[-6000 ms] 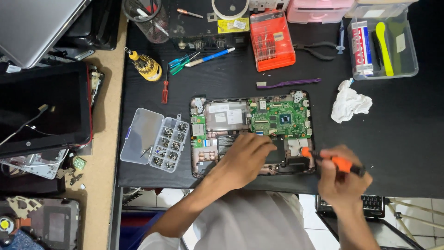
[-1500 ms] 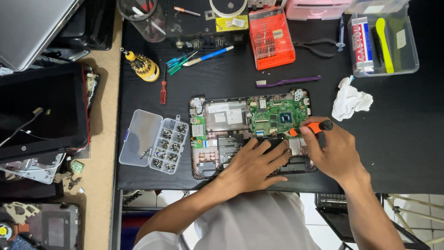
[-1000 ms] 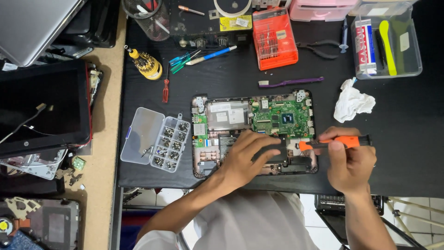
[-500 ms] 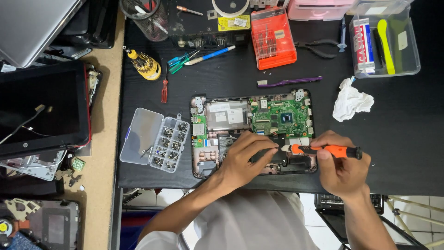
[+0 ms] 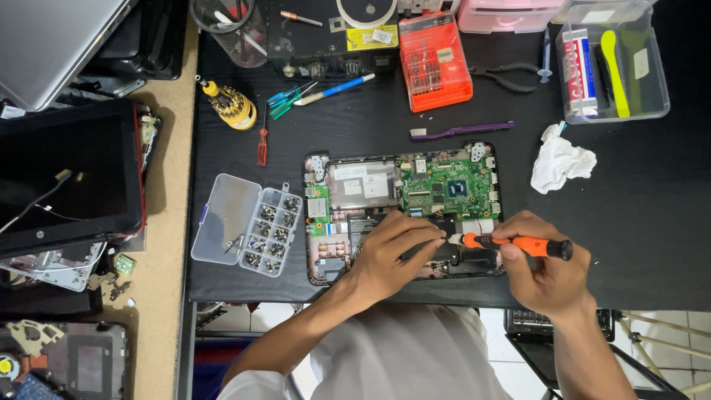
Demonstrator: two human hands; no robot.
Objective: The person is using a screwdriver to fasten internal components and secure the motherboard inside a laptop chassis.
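Note:
An opened laptop base (image 5: 337, 215) lies on the black mat, its green circuit board (image 5: 446, 187) exposed at the upper right. My left hand (image 5: 392, 255) rests on the lower middle of the base, fingers pressed on a black part. My right hand (image 5: 546, 270) grips an orange-handled screwdriver (image 5: 518, 244) held nearly level, its tip pointing left and meeting my left fingertips over the base's lower right area.
A clear screw organiser (image 5: 248, 226) with its lid open sits left of the base. A crumpled white tissue (image 5: 561, 158), purple toothbrush (image 5: 461, 131), red bit case (image 5: 435, 61), pliers (image 5: 505, 75), clear tool bin (image 5: 611, 59) and yellow screwdriver (image 5: 228, 105) lie behind. Laptop parts stack at left.
My right hand with the screwdriver moved down from the circuit board to the base's lower right, then shifted its tip left toward my left fingertips. My left hand stayed on the base.

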